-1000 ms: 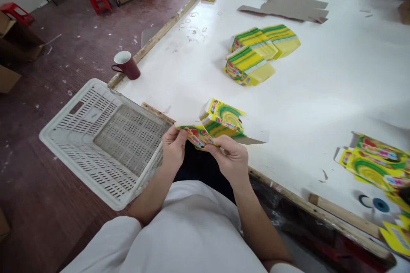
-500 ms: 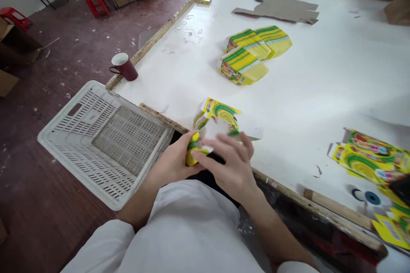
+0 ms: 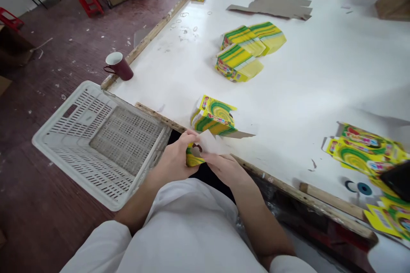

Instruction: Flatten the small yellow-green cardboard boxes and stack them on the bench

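My left hand point(image 3: 173, 158) is closed around a small yellow-and-green carton point(image 3: 193, 161) just in front of the table's near edge. The carton's white inner flap point(image 3: 209, 143) stands out towards the right. My right hand point(image 3: 226, 169) has its thumb and fingers on that flap's lower edge. Most of this carton is hidden by my fingers. Just beyond my hands, another yellow-and-green carton point(image 3: 219, 113) sits opened out on the table, one flap spread to the right.
Several folded cartons point(image 3: 240, 62) lie farther back, before a torn cardboard piece point(image 3: 272, 6). Flat cartons point(image 3: 355, 147) and a dark object point(image 3: 397, 181) are at right. A maroon mug point(image 3: 120, 67) stands on the left corner, above a white plastic crate point(image 3: 48, 136).
My right hand has moved down and closed on the flap, which now shows its white inside. The camera view has shifted slightly.
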A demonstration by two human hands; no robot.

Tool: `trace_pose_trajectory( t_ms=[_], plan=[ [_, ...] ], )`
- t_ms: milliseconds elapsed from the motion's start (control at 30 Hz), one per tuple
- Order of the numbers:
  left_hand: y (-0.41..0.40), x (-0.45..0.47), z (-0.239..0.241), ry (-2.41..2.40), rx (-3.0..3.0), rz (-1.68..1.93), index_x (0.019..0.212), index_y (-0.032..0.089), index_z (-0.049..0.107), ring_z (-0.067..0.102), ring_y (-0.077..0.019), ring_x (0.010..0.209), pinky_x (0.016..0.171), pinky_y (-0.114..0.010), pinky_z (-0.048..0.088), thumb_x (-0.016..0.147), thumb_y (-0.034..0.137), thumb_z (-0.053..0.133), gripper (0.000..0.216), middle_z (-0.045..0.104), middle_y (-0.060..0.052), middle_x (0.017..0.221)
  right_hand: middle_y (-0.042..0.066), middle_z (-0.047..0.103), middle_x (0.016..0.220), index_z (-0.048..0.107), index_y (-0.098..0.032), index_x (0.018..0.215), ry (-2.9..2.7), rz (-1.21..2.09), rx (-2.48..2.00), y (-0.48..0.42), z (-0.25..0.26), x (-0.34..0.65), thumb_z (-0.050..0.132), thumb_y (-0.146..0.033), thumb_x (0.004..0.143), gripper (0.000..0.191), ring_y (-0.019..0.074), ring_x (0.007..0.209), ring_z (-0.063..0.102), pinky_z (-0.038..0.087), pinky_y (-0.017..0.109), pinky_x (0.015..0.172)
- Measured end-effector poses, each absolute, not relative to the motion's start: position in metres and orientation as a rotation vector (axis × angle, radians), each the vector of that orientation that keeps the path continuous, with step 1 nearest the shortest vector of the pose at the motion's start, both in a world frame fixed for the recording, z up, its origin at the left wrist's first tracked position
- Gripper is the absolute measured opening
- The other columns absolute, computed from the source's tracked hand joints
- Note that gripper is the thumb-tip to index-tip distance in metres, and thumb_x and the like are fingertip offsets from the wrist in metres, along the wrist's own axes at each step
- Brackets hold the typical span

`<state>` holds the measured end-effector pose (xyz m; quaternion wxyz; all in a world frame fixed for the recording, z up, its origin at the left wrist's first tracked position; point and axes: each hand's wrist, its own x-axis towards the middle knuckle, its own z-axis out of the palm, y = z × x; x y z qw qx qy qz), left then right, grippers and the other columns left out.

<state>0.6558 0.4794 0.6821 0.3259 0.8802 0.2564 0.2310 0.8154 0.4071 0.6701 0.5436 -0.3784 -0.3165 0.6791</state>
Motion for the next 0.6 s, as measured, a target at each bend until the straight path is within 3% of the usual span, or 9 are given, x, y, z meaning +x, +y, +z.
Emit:
trace_pose_trajectory(
  t_ms=[100, 200, 267, 367, 433, 500, 600],
  plan=[
    [0.482, 0.655, 0.678, 0.729, 2.309, 0.53, 0.123, 0.025, 0.038, 0.068, -0.0217, 0.091, 0.074, -0.033, 0.057, 0.069, 0.009, 0.066, 0.063, 0.06, -0.006, 0.113, 0.001, 0.033, 0.163, 0.034, -0.03, 0.157, -1.05, 1.399, -1.074, 0.405, 0.671, 0.816, 0.049, -0.034, 0.099, 0.06, 0.0216, 0.153, 0.029, 0.02, 0.046, 0.128],
    [0.485, 0.657, 0.675, 0.672, 2.362, 0.53, 0.127, 0.024, 0.036, 0.065, -0.0248, 0.102, 0.081, -0.037, 0.057, 0.076, 0.016, 0.066, 0.059, 0.057, -0.009, 0.114, 0.005, 0.013, 0.168, 0.013, -0.028, 0.163, -1.435, 1.037, -1.178, 0.403, 0.671, 0.811, 0.051, -0.029, 0.1, 0.074, 0.0228, 0.156, 0.018, 0.024, 0.044, 0.127],
    [0.486, 0.661, 0.674, 0.665, 2.393, 0.611, 0.132, 0.024, 0.034, 0.061, -0.0265, 0.112, 0.089, -0.04, 0.056, 0.081, 0.02, 0.065, 0.06, 0.052, -0.012, 0.122, 0.005, 0.015, 0.168, 0.02, -0.03, 0.162, -1.588, 0.803, -1.191, 0.404, 0.67, 0.809, 0.05, -0.019, 0.099, 0.07, 0.0229, 0.155, 0.022, 0.035, 0.041, 0.123],
    [0.488, 0.665, 0.678, 0.844, 2.334, 0.738, 0.136, 0.022, 0.03, 0.056, -0.028, 0.12, 0.095, -0.043, 0.053, 0.079, 0.023, 0.069, 0.068, 0.046, -0.016, 0.13, 0.004, 0.04, 0.159, 0.045, -0.035, 0.151, -1.506, 0.548, -1.25, 0.409, 0.668, 0.811, 0.04, -0.009, 0.1, 0.058, 0.0191, 0.143, 0.046, 0.047, 0.036, 0.115],
    [0.49, 0.665, 0.683, 0.958, 2.321, 0.726, 0.131, 0.021, 0.039, 0.055, -0.0301, 0.12, 0.098, -0.046, 0.05, 0.076, 0.026, 0.074, 0.065, 0.051, -0.015, 0.128, 0.005, 0.052, 0.15, 0.053, -0.035, 0.145, -1.376, 0.469, -1.313, 0.412, 0.666, 0.814, 0.043, -0.01, 0.1, 0.053, 0.0185, 0.134, 0.056, 0.051, 0.036, 0.111],
    [0.493, 0.662, 0.689, 0.991, 2.333, 0.661, 0.122, 0.021, 0.049, 0.057, -0.0296, 0.115, 0.098, -0.046, 0.05, 0.075, 0.027, 0.077, 0.055, 0.059, -0.011, 0.12, 0.008, 0.052, 0.151, 0.054, -0.032, 0.145, -1.373, 0.438, -1.344, 0.412, 0.665, 0.818, 0.053, -0.015, 0.097, 0.05, 0.0216, 0.135, 0.056, 0.051, 0.039, 0.11],
    [0.497, 0.657, 0.697, 0.981, 2.345, 0.65, 0.117, 0.022, 0.056, 0.063, -0.0259, 0.105, 0.093, -0.04, 0.052, 0.075, 0.028, 0.078, 0.048, 0.067, -0.007, 0.111, 0.011, 0.034, 0.162, 0.057, -0.027, 0.142, -1.568, 0.412, -1.332, 0.41, 0.663, 0.822, 0.059, -0.019, 0.096, 0.047, 0.0265, 0.143, 0.046, 0.052, 0.041, 0.109]
  ],
)
